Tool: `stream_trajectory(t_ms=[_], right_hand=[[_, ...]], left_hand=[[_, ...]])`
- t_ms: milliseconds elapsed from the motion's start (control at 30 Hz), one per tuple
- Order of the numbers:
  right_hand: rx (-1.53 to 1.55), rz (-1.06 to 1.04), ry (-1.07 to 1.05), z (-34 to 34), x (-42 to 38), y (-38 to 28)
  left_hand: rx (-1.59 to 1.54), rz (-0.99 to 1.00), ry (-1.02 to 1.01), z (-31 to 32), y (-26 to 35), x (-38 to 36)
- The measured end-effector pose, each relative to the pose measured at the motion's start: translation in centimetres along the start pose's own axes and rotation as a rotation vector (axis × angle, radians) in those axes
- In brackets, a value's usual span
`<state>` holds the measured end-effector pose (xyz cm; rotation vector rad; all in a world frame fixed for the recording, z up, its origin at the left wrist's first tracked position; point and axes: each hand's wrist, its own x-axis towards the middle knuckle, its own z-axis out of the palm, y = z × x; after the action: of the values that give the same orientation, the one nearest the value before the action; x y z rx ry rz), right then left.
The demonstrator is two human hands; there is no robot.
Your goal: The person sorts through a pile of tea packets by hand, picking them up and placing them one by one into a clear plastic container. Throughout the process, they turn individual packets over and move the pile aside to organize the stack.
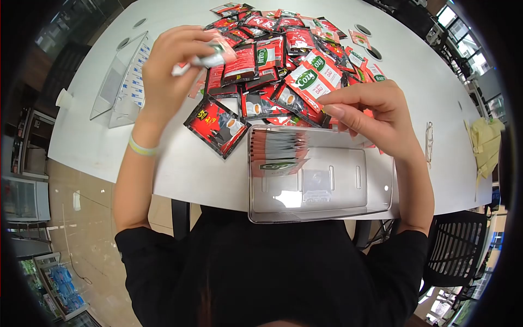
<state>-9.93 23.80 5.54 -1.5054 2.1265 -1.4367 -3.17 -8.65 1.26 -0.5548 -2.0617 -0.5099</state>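
Note:
My left hand (177, 65) is closed on a red and white sachet (220, 52), blurred by motion, over the left side of a heap of sachets (272, 60). My right hand (362, 111) pinches the lower corner of a red and white Cozy packet (316, 79) at the heap's right side. Below it, at the table's near edge, lies a clear plastic box (343, 191). A row of upright sachets (280, 152) stands at the box's left end. A red and black coffee sachet (218, 126) lies flat left of the box.
An open clear container (117, 87) with printed strips stands at the left of the white table (190, 180). Glasses (429, 143) and a yellow cloth bag (485, 147) are at the right. A black chair (455, 245) stands near the right edge.

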Motion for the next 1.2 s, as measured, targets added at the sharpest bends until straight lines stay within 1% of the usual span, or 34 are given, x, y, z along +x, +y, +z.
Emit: stream_trajectory(t_ms=[67,133,167,200,233,267,300,367,400,433,467,500,533,567,600,667,700,767,833,867,900,933,967,1000,1033,1067,1100,1133,1167,1200], right_hand=[[0.001,0.012,-0.026,0.3,-0.1,-0.6],[0.01,0.026,-0.043,0.8,0.0,-1.6],[-0.008,0.028,-0.056,0.9,0.0,-2.1],[0.011,0.09,-0.105,0.7,-0.2,-2.5],[0.009,0.087,-0.097,0.8,-0.3,-2.6],[0.1,0.051,-0.094,1.2,-0.2,-2.7],[0.191,0.018,-0.093,1.5,-0.2,-2.7],[0.238,0.066,-0.119,1.6,-0.3,-2.8],[0.227,0.087,-0.125,1.7,-0.4,-3.3],[0.218,0.11,-0.134,1.8,-0.5,-3.8],[0.238,0.176,-0.221,1.6,-0.6,-3.9],[0.213,0.183,-0.211,2.0,-1.0,-4.2],[0.187,0.186,-0.201,2.5,-1.4,-4.7],[0.252,0.207,-0.196,2.9,-1.5,-5.1],[0.255,0.206,-0.198,3.0,-1.5,-4.9],[0.178,0.003,-0.118,3.4,-1.6,-4.2],[0.196,0.059,-0.06,3.5,-1.6,-4.4],[0.2,0.033,-0.015,3.0,-1.3,-4.5],[0.102,-0.083,0.058,2.5,-1.1,-4.2],[0.042,-0.155,0.092,2.2,-0.9,-3.9],[0.037,-0.215,0.068,1.6,-0.9,-3.9],[0.035,-0.215,0.063,1.6,-1.0,-4.3],[-0.077,-0.203,0.138,1.7,-1.2,-5.0],[-0.19,-0.194,0.216,1.7,-1.3,-5.4],[-0.135,-0.282,0.155,1.1,-0.8,-4.9],[-0.139,-0.285,0.156,0.9,-0.8,-5.1],[-0.18,-0.274,0.103,0.7,-1.0,-5.5],[-0.22,-0.261,0.049,0.6,-1.2,-5.7],[-0.289,-0.349,-0.051,0.0,-1.0,-5.5],[-0.287,-0.344,-0.049,0.1,-1.1,-5.7]], left_hand=[[0.152,0.248,0.096,0.3,2.3,0.6],[0.232,0.41,0.177,0.6,3.4,0.2],[0.232,0.503,0.252,1.0,3.9,0.2],[0.171,0.539,0.283,1.2,4.7,0.2],[0.149,0.56,0.272,1.1,5.8,0.2],[0.124,0.579,0.26,0.9,6.8,0.0],[0.071,0.541,0.266,1.2,7.6,-0.6],[-0.01,0.68,0.335,2.1,7.9,-0.7],[0.016,0.71,0.336,2.4,8.4,-0.6],[0.008,0.702,0.332,2.9,8.6,-0.8],[0.026,0.695,0.4,3.4,8.7,-1.1],[0.049,0.688,0.468,3.7,8.8,-1.3],[0.102,0.669,0.447,3.3,8.7,-1.2],[0.104,0.667,0.444,3.1,8.7,-1.0],[0.118,0.663,0.448,3.0,8.5,-0.7],[0.171,0.644,0.497,3.3,8.6,-0.6],[0.168,0.641,0.495,3.2,8.6,-0.5],[0.253,0.645,0.459,2.9,8.4,0.1],[0.207,0.671,0.455,2.1,7.7,0.6],[0.069,0.504,0.254,1.3,7.5,0.7],[-0.066,0.338,0.057,0.9,7.4,0.8],[-0.292,0.275,0.054,1.1,7.1,0.9],[-0.515,0.213,0.052,1.5,6.8,1.1],[-0.648,-0.047,0.055,0.8,7.3,-0.1],[-0.746,-0.102,0.031,0.9,7.2,-0.2],[-0.845,-0.158,0.005,1.0,7.3,-0.1],[-0.871,-0.163,-0.059,1.2,8.3,0.5],[-0.816,-0.123,-0.103,1.0,8.5,0.4],[-0.762,-0.087,-0.148,0.9,8.5,0.3],[-0.731,0.048,-0.104,1.5,8.2,0.8]])
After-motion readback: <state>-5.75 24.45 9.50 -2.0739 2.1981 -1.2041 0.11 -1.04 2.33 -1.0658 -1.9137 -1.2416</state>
